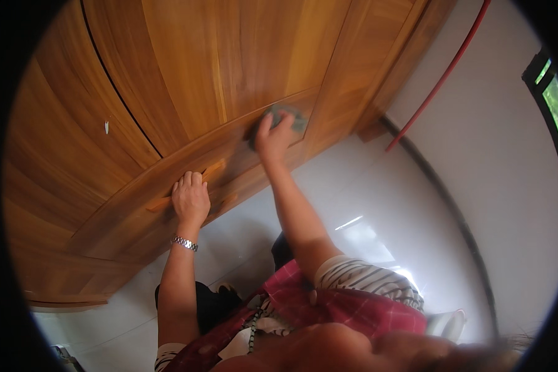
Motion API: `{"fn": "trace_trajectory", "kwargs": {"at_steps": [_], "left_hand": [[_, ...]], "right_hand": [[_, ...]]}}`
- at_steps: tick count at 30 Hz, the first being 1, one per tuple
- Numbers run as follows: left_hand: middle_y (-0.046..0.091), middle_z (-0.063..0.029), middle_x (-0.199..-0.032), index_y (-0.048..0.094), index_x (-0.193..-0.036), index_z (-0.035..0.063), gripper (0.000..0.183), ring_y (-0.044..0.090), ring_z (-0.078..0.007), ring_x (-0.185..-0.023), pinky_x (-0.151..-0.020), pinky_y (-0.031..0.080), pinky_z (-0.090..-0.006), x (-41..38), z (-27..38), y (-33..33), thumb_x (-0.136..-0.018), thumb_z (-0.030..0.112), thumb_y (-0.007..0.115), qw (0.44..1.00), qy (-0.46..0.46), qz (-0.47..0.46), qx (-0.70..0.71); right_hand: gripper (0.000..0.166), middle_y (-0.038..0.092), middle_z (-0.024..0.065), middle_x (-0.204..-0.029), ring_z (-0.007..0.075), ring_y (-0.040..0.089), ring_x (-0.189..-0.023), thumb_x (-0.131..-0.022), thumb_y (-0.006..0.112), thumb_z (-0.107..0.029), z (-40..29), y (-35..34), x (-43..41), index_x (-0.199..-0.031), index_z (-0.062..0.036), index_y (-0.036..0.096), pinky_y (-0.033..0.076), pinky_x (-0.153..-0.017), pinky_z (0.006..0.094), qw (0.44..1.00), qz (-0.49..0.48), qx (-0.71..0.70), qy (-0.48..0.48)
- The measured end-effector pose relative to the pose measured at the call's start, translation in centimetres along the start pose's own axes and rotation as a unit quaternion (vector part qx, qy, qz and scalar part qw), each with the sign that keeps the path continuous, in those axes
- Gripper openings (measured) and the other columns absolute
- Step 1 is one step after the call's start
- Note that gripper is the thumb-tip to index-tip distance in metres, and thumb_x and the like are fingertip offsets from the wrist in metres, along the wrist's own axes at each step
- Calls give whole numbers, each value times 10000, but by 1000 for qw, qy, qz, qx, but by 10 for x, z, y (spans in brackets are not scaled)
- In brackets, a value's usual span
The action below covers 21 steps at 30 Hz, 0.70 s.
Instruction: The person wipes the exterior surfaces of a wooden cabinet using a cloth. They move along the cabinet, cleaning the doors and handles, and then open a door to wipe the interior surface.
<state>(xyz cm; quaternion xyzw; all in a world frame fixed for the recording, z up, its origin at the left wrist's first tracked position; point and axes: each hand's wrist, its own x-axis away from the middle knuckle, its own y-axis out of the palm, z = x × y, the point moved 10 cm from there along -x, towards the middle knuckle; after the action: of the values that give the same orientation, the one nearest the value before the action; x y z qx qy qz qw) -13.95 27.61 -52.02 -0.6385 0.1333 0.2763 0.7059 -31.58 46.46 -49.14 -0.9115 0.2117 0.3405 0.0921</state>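
A large wooden cabinet (pixel 255 51) with a warm brown grain fills the upper left. My left hand (pixel 190 197) grips the long wooden drawer handle (pixel 159 204) low on its front, fingers curled over the top. Part of the handle is hidden under that hand. Farther right, my right hand (pixel 273 135) holds a grey-green cloth (pixel 295 120) against the upper right part of the drawer front (pixel 242 148). The hand and cloth are slightly blurred, and the palm side is hidden.
Glossy pale floor tiles (pixel 325 186) lie below the cabinet. A red pole (pixel 439 86) slants down beside the white wall (pixel 488 153), which has a dark skirting (pixel 446 188). A dark-framed window (pixel 555 102) is at far right. A pale object (pixel 448 324), partly hidden, stands behind me.
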Motion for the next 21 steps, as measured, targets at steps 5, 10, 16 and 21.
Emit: {"fn": "trace_trajectory", "kwargs": {"at_steps": [5, 10, 16, 21], "left_hand": [[550, -109, -872, 516, -859, 69, 160, 562, -308, -873, -785, 434, -415, 2, -8, -6, -823, 137, 656, 1000, -6, 6, -11], [541, -101, -853, 516, -847, 73, 172, 555, -307, -842, -752, 427, -416, -3, -2, -4, -799, 133, 671, 1000, 0, 14, 14], [531, -110, -849, 523, -853, 66, 179, 547, -318, -828, -728, 418, -430, 1, -3, -3, -780, 110, 680, 998, 29, 38, 30], [547, -113, -874, 521, -857, 60, 160, 551, -318, -840, -737, 425, -419, 7, -13, -5, -801, 109, 663, 999, 26, 31, 17]], "right_hand": [[273, 623, 236, -745, 442, 623, -694, -871, 618, -227, -12, 23, 28, -1038, -42, 507, 495, -606, 482, 984, -155, 35, -85], [276, 619, 304, -852, 475, 612, -821, -910, 543, -199, 56, -24, -114, -1033, 36, 468, 480, -689, 519, 988, 3, 141, 64], [262, 622, 295, -857, 482, 607, -839, -917, 545, -197, 37, -16, -81, -1056, 10, 464, 479, -694, 510, 994, 44, 98, 3], [244, 630, 290, -837, 469, 617, -791, -908, 573, -190, -3, 17, -28, -1056, -24, 471, 484, -680, 504, 985, -150, 86, -1]]}}
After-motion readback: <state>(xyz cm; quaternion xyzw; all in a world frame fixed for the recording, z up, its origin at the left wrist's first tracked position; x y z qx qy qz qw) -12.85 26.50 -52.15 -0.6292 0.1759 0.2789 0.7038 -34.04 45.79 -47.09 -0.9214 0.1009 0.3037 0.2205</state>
